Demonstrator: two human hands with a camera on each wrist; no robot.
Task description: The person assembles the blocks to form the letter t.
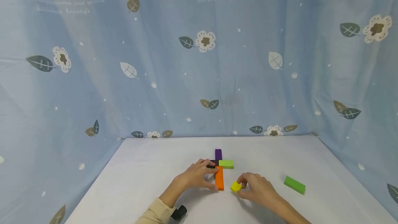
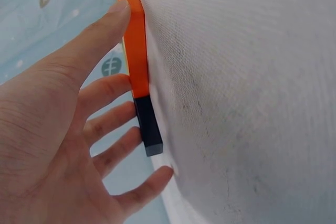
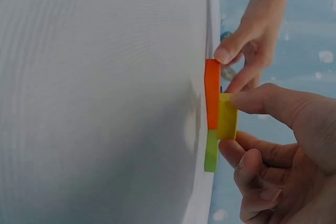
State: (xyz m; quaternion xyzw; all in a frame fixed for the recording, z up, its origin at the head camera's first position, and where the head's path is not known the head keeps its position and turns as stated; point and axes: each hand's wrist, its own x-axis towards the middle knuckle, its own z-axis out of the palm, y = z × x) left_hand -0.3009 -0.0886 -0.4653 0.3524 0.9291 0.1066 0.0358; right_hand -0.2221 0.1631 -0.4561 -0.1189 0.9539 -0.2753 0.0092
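Note:
My left hand (image 1: 197, 175) rests against an orange block (image 1: 219, 179). In the left wrist view its thumb lies at the orange block's near end, the index fingertip is by the far end, and other fingertips are along a black block (image 2: 148, 125). My right hand (image 1: 256, 188) pinches a yellow block (image 1: 236, 186) between thumb and fingers, just right of the orange block in the head view. A lime green block (image 1: 226, 164) and a purple block (image 1: 218, 154) adjoin the far end of the orange one, forming a cross shape with the black block, which the left hand partly covers.
A longer green block (image 1: 294, 185) lies by itself to the right of my right hand. A black device (image 1: 179, 213) sits by the left wrist. Behind the white tabletop (image 1: 149, 168) hangs a blue patterned curtain (image 1: 236, 78), which also runs along both sides.

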